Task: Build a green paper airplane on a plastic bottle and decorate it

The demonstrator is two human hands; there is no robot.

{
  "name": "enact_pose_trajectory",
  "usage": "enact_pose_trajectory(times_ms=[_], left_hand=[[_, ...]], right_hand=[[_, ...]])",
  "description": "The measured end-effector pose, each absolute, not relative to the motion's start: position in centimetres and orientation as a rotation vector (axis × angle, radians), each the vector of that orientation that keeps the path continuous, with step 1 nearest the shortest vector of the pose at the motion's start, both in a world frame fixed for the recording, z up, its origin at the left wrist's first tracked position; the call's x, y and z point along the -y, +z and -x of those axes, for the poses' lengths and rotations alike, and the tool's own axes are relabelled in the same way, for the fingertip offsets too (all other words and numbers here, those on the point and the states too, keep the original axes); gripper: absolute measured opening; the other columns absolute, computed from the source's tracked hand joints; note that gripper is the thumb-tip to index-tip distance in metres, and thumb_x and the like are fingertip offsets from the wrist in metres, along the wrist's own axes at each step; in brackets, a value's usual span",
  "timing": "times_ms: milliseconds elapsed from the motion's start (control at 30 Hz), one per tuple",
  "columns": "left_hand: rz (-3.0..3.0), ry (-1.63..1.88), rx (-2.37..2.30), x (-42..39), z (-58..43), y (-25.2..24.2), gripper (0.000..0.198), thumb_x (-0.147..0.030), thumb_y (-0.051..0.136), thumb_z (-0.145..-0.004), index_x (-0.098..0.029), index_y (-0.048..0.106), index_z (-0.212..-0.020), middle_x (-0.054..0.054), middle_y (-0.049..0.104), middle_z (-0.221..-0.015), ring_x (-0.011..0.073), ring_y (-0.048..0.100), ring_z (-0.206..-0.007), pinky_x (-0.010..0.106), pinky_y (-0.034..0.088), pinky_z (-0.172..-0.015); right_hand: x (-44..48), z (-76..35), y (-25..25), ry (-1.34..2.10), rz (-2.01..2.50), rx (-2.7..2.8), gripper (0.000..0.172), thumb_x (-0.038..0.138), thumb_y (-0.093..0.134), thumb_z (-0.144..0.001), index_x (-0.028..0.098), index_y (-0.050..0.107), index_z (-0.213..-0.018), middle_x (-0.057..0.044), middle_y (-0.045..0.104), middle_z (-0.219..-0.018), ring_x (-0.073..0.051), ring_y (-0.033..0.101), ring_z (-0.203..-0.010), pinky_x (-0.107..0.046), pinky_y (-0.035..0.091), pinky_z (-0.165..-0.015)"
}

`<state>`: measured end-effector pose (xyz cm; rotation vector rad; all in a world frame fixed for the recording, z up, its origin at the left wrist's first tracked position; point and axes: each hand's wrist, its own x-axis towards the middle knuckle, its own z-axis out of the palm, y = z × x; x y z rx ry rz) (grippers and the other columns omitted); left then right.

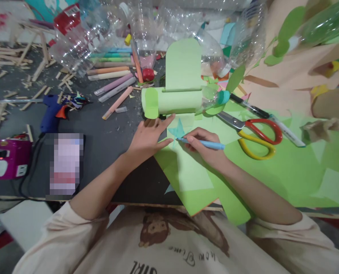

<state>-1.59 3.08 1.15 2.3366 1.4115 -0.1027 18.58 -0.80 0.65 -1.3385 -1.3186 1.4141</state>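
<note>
Head view, work in hand: the left hand (146,139) lay flat, palm down, on the dark tabletop (106,140), fingers extended and slightly spread, gripping nothing; its index and middle fingertips reached onto the left edge of a blue paper star (177,130); the star lay flat on a light-green sheet (192,171), between the two hands and just in front of a paper-covered bottle (175,101) fitted with a green upright panel; the right hand (205,146) was closed in a writing grip around a blue pen (206,144), thumb and forefinger pinching the barrel near the tip; the pen tip met the sheet at the star's lower right edge, while the barrel pointed right, nearly level; the sheet overhung the near table edge; red-and-yellow scissors (255,135) lay closed on green paper just right of the right hand; a black-capped marker (269,118) lay beyond them; pastel markers (112,76) lay in a loose row at the back left, below clear plastic bottles (81,42); a blue glue gun (51,112) lay well to the left.
</note>
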Motion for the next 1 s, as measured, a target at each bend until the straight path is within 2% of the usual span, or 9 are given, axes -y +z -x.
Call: enact_pose_trajectory(times_ms=[133,267,600,833,1000], left_hand=[[-2.341,-0.082,-1.401,-3.09,1.63,1.17,0.066,-0.05,0.046,-0.096,-0.029,0.025,-0.155,0.01,0.059,-0.119,0.0321,0.05,-0.117,0.038,0.036,-0.095],[-2.355,-0.046,-1.39,-3.07,1.78,0.87,0.066,-0.05,0.046,-0.095,-0.029,0.027,-0.155,0.01,0.059,-0.119,0.0317,0.049,-0.118,0.038,0.036,-0.095],[-2.345,-0.008,-1.38,-3.07,1.88,0.72,0.065,-0.05,0.045,-0.096,-0.029,0.027,-0.155,0.01,0.058,-0.119,0.0318,0.049,-0.117,0.039,0.036,-0.096],[-2.353,-0.032,-1.387,-3.06,1.78,0.92,0.066,-0.048,0.047,-0.096,-0.028,0.027,-0.155,0.01,0.058,-0.117,0.0313,0.051,-0.115,0.038,0.036,-0.095],[-2.381,0.019,-1.368,-3.08,2.08,0.53,0.064,-0.051,0.043,-0.096,-0.029,0.027,-0.155,0.009,0.059,-0.114,0.0293,0.052,-0.111,0.036,0.037,-0.092]], right_hand=[[0.84,-18.67,0.63,1.332,1.341,1.45,0.021,0.04,0.071,-0.077,0.02,0.064,-0.08,-0.001,0.068,-0.07,-0.013,0.058,-0.06,-0.026,0.045,-0.055],[0.88,-18.82,0.45,1.334,1.354,1.476,0.013,0.032,0.068,-0.077,0.02,0.064,-0.077,0.0,0.067,-0.068,-0.013,0.056,-0.058,-0.024,0.043,-0.052],[1.11,-18.72,0.83,1.234,1.314,1.696,0.011,0.028,0.06,-0.078,0.019,0.065,-0.074,0.0,0.064,-0.064,-0.011,0.052,-0.053,-0.025,0.038,-0.051],[1.19,-18.79,0.83,1.186,1.25,1.843,0.012,0.028,0.058,-0.08,0.021,0.063,-0.072,-0.002,0.066,-0.063,-0.015,0.058,-0.059,-0.028,0.044,-0.058],[1.11,-18.82,0.65,1.269,1.242,1.802,0.011,0.026,0.06,-0.076,0.021,0.064,-0.068,-0.001,0.066,-0.063,-0.015,0.059,-0.059,-0.029,0.045,-0.059]])
